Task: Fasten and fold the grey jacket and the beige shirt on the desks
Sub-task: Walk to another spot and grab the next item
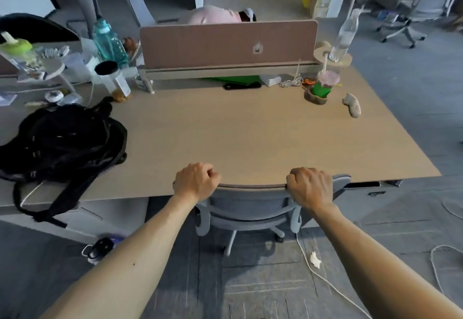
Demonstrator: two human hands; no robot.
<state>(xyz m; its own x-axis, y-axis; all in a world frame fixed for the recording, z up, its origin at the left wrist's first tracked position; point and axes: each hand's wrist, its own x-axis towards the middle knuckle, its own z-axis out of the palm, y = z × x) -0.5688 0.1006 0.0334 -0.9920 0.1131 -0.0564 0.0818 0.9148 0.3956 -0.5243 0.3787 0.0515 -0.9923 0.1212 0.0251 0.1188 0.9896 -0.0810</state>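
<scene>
**Both grips on the chair, garments not yet in sight**

The left grip [195,183] and right grip [310,188] are each clamped over the top edge of a chair [250,206], fingers curled round its back and knuckles up. The chair back between and below them is a padded grey curve on pale plastic arms, tucked in against the edge of the counter [250,138].

Just past the knuckles the counter runs away as a flat, matt, light wood-toned sheet. Neither the jacket nor the shirt can be picked out on it or anywhere else. A strip of grey just outside the right grip could be chair padding or cloth; I cannot tell which.

Left of the left grip slumps a soft black bag [62,140], crumpled, with a strap hanging over the edge. Far beyond both grips stands a brownish felt-like screen [225,43]. A green cup [323,85] with a straw sits ahead and right of the right grip. Below the right grip a thin white cable [325,278] trails over grey carpet tiles.

The step in hand looks like preparation: shifting the chair to open up the counter. The next move probably calls for drawing the chair clear, then finding the garments and laying one flat on the wood before fastening it.
</scene>
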